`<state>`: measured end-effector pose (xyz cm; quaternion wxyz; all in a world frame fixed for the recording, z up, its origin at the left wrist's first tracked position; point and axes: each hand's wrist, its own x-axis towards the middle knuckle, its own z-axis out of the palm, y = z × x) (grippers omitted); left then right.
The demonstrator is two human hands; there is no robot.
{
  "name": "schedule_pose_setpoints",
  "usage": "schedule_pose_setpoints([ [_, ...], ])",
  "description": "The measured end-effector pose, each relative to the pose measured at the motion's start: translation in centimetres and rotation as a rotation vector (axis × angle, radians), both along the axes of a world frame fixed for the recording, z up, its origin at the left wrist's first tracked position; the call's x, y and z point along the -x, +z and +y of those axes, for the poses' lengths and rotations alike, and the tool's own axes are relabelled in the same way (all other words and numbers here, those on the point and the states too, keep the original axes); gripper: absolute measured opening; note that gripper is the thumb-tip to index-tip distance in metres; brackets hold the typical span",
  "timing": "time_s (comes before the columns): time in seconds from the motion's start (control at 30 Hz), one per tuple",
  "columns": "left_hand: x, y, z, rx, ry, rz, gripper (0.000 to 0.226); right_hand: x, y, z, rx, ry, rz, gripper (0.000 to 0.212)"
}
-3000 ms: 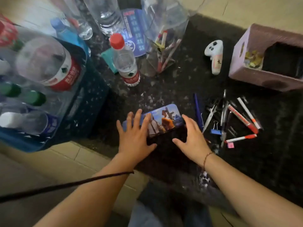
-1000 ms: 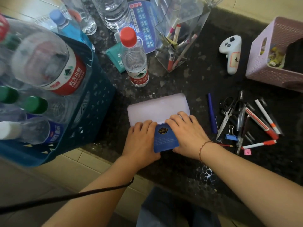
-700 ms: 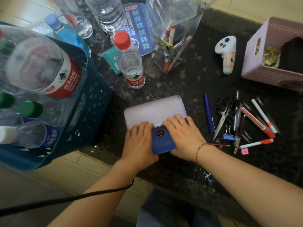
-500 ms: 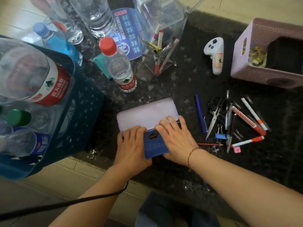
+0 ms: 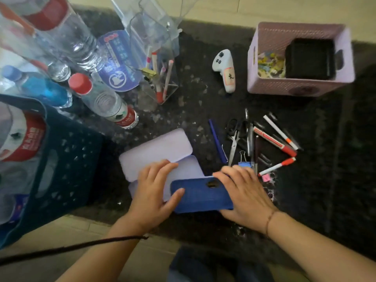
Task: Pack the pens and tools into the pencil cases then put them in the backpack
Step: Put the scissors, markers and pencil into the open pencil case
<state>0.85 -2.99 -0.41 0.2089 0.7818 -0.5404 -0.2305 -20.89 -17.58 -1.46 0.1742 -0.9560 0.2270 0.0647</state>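
Hands (image 5: 151,192) (image 5: 243,195) hold open pencil case (image 5: 158,153) beside pens (image 5: 274,139).

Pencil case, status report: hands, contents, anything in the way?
Both hands on pencil case: left hand holds the tray, right hand grips blue flap. Case open, looks empty. Pens and scissors unpacked alongside.
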Motion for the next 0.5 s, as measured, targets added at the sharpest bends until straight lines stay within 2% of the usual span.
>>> schedule_pose_setpoints([
  [0.1,1.8,-1.3,-5.4,0.015,-0.195,-0.171,0.039,8.1,-0.3,-1.2,-0.014,-0.08,0.195,0.087],
  [0.2,3.5,-3.3,-10.5,-0.01,-0.338,-0.32,0.04,14.2,-0.8,-2.2,-0.029,-0.115,0.363,0.096],
  [0.37,4.6,-4.7,-14.8,-0.128,-0.376,-0.429,0.046,18.0,-2.0,-3.4,0.004,-0.107,0.4,0.112],
  [0.5,4.7,-5.1,-14.9,-0.166,-0.407,-0.489,0.044,18.4,-3.1,-3.8,-0.028,-0.147,0.422,0.113],
])
